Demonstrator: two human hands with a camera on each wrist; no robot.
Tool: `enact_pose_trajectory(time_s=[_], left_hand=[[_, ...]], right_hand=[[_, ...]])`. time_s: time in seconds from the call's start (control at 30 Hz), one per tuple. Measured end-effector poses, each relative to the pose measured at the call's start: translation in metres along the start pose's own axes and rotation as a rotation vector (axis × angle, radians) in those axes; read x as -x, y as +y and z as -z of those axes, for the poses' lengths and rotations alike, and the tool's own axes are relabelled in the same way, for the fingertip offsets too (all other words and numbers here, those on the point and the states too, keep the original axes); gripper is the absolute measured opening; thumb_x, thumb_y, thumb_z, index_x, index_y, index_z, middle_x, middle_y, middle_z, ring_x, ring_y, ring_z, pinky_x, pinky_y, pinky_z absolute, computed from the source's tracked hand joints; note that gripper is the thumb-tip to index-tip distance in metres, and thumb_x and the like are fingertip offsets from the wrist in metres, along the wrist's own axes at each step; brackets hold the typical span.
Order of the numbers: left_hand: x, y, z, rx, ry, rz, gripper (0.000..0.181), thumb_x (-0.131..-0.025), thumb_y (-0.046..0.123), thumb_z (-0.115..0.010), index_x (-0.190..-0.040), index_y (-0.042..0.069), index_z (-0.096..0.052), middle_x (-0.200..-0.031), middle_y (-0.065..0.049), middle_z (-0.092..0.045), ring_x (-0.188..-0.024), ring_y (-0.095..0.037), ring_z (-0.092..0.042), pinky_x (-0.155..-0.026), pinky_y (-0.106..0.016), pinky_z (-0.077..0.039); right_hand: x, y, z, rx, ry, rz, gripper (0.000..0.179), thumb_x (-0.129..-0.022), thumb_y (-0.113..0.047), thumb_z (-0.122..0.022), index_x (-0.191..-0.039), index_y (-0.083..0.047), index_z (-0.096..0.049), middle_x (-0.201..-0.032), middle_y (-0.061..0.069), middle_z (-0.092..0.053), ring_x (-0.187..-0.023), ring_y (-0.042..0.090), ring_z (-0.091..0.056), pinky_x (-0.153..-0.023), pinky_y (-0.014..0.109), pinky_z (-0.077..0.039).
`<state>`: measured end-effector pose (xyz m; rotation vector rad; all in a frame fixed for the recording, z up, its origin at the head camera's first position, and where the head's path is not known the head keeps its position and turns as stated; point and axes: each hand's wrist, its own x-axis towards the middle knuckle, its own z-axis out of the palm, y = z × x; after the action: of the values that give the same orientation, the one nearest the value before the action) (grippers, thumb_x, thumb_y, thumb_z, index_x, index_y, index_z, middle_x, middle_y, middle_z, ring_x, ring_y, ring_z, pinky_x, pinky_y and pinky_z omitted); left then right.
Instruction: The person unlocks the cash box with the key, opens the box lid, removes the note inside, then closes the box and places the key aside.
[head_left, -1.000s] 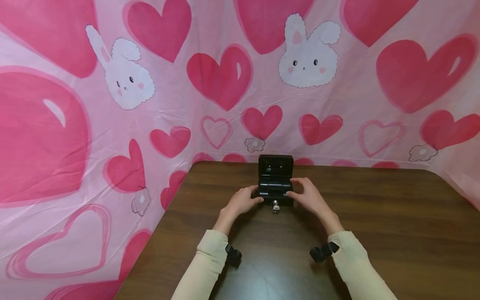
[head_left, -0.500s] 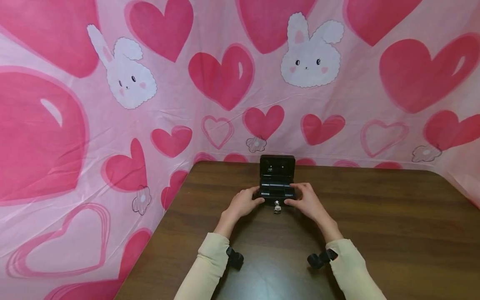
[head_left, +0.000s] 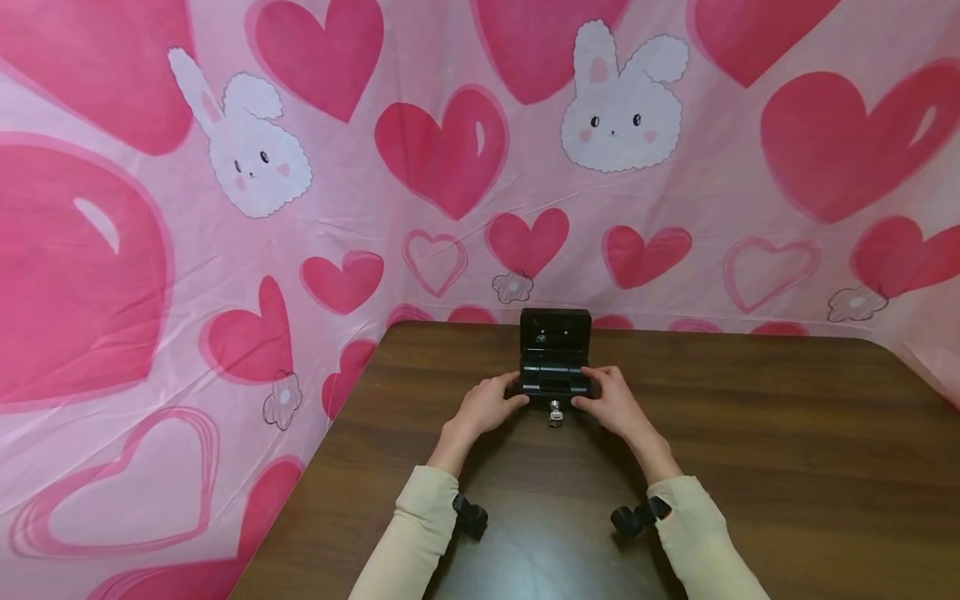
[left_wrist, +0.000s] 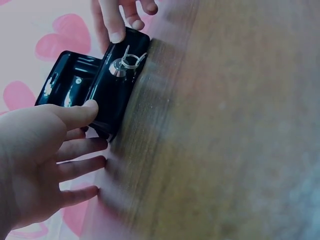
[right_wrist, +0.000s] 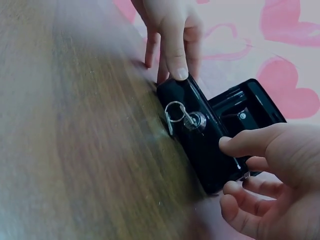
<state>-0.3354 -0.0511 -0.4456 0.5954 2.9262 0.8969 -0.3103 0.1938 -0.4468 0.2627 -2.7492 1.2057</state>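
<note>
A small black cash box (head_left: 555, 387) sits at the back of the table with its lid (head_left: 556, 332) raised. Its front carries a round lock (right_wrist: 195, 120) with a key in it and a key ring (right_wrist: 174, 111) hanging from that. My left hand (head_left: 487, 407) holds the box's left end, thumb on the front corner and fingers at the side. At the other end my right hand (head_left: 613, 407) holds it likewise, its thumb against the front edge. Inside, a black tray (head_left: 542, 373) shows between the hands.
The brown wooden table (head_left: 750, 450) runs up to a pink cloth (head_left: 675, 200) printed with hearts and rabbits, which hangs close behind the box and along the left side. A small black camera is strapped to each wrist.
My right hand has come slightly nearer, its thumb going from the box's right side to the front edge. The left hand keeps its place, and over the last half second almost nothing moves.
</note>
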Motion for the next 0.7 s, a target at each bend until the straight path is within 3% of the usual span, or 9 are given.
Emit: enact_pose_trajectory(time_s=[0.37, 0.57, 0.7], left_hand=[[0.001, 0.001, 0.001, -0.011, -0.013, 0.006, 0.057, -0.097, 0.039, -0.062, -0.146, 0.011, -0.051, -0.140, -0.009, -0.060, -0.129, -0.026, -0.058, -0.106, -0.049, -0.045], [0.001, 0.002, 0.001, -0.005, -0.013, 0.003, 0.057, -0.098, 0.039, -0.061, -0.146, 0.011, -0.050, -0.141, -0.009, -0.060, -0.128, -0.026, -0.058, -0.106, -0.049, -0.045], [0.000, 0.001, 0.001, -0.008, -0.006, 0.001, 0.056, -0.097, 0.038, -0.062, -0.146, 0.012, -0.051, -0.138, -0.010, -0.062, -0.127, -0.026, -0.059, -0.104, -0.049, -0.046]], right_hand=[[-0.003, -0.001, -0.001, 0.005, -0.004, -0.007, 0.056, -0.086, -0.014, -0.072, -0.133, 0.010, -0.053, -0.126, 0.031, -0.041, -0.106, 0.039, -0.050, -0.093, 0.050, -0.043], [-0.003, -0.003, 0.003, -0.058, -0.027, -0.033, 0.054, -0.087, -0.010, -0.073, -0.133, 0.011, -0.052, -0.121, 0.027, -0.039, -0.078, 0.024, -0.053, -0.066, 0.032, -0.048], [-0.003, -0.007, 0.008, -0.123, -0.046, -0.052, 0.054, -0.089, -0.010, -0.072, -0.135, 0.009, -0.051, -0.124, 0.026, -0.036, -0.064, 0.018, -0.050, -0.053, 0.028, -0.048]])
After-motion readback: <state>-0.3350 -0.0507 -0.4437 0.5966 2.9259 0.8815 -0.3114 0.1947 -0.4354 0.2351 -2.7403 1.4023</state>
